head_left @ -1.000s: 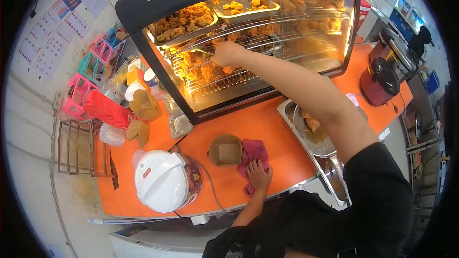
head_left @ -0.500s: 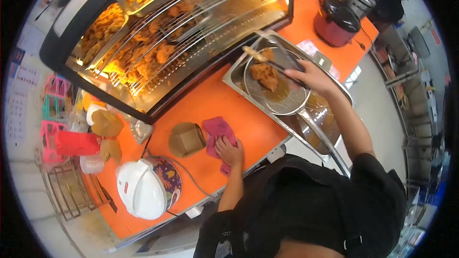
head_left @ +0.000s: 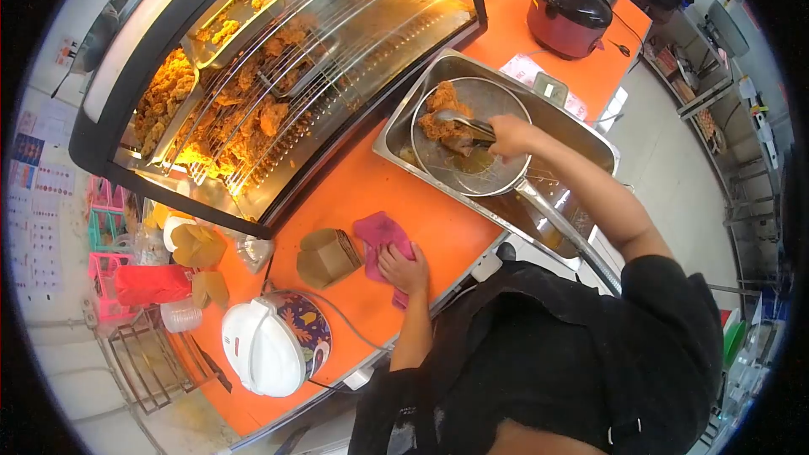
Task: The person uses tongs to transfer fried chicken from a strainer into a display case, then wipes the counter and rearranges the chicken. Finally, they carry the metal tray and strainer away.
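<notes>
My right hand (head_left: pixel 510 136) is closed around metal tongs (head_left: pixel 472 125), whose tips are at a piece of fried chicken (head_left: pixel 448 101) in a round wire strainer (head_left: pixel 497 97). Whether the tongs pinch the chicken firmly is hard to tell. The strainer rests over a rectangular steel pan (head_left: pixel 396 131) with brownish liquid in it, its long handle pointing toward my body. My left hand (head_left: pixel 404 268) lies with fingers spread on a crumpled magenta cloth (head_left: pixel 379 236) on the orange counter. Beside the cloth stands an open brown paper box (head_left: pixel 327 258).
A lit glass display case (head_left: pixel 278 93) with fried chicken lies beyond the counter (head_left: pixel 337 190). A white-lidded cooker (head_left: pixel 263 350) stands at left, near paper boxes and a red packet (head_left: pixel 152 285). A dark red cooker (head_left: pixel 569 17) sits at the far right.
The tongs' arms, spread wide before, are now close together at the chicken. The view has shifted slightly. My left hand stays on the cloth.
</notes>
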Motion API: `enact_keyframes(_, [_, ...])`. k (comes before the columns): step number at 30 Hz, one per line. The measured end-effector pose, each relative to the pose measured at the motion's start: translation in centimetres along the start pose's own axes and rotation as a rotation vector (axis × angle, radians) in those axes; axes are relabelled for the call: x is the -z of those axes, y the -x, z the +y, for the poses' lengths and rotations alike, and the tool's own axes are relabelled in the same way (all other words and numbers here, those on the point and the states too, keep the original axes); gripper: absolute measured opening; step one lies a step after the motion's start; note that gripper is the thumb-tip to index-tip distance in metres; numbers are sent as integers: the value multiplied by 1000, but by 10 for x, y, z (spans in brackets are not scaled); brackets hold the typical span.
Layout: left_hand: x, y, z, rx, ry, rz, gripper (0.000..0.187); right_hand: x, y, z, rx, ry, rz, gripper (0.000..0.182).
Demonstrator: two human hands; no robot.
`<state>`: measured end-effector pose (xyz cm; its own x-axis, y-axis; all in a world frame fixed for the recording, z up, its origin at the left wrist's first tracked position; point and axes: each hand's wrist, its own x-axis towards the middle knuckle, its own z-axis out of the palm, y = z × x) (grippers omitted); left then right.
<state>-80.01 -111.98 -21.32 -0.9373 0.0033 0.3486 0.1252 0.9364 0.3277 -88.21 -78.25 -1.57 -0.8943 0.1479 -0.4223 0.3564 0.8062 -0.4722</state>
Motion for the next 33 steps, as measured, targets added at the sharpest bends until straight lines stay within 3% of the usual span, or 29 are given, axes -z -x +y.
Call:
enact_keyframes(3, [0, -1, -5, 2, -10, 20, 43, 16, -29, -26, -24, 251, -80, 36])
enact_keyframes(5, [-1, -1, -4, 3, -3, -7, 44, 31, -46, -42, -105, 228, -381, 32])
enact_keyframes(7, [-1, -2, 0, 13, 7, -17, 44, 34, -80, -41, -19, 336, -534, 29])
enact_keyframes(9, [0, 2, -1, 21, -13, -31, 44, 34, -78, -52, -320, -186, -423, 45])
enact_keyframes(10, [-1, 1, 0, 27, -1, -14, 44, 36, -78, -60, -417, -173, -501, 59])
enact_keyframes(12, [-2, 1, -5, 51, 6, 15, 44, 29, -77, -47, -481, -254, -613, 61])
enact_keyframes(14, [-4, 0, -6, 11, 30, 46, 43, 16, -34, -44, -222, -291, -407, 65])
enact_keyframes(16, [-1, -1, -5, 31, 47, 26, 44, -23, -16, -4, -126, -71, -171, 69])
enact_keyframes(17, [2, -2, -5, 37, 60, 6, 44, -56, -6, 19, 38, -163, 85, 73])
enact_keyframes(19, [0, -4, -7, 71, 43, 4, 44, -50, 30, -1, -223, -122, -101, 63])
enact_keyframes(21, [1, 2, -6, 85, 51, -70, 46, -72, 38, 28, -158, -346, -1, 64])
enact_keyframes(24, [1, -3, -9, 106, 58, -60, 46, -57, 60, -8, -257, -718, -91, 55])
enact_keyframes(28, [3, -2, -9, 95, 103, -76, 47, -34, 51, -63, -127, -818, -19, 53])
enact_keyframes(30, [0, -2, -9, 106, 97, -58, 46, -14, 32, -110, 96, -772, 17, 52])
enact_keyframes(33, [2, 1, -10, 101, 121, -67, 45, 1, -12, -178, 250, -669, -91, 50])
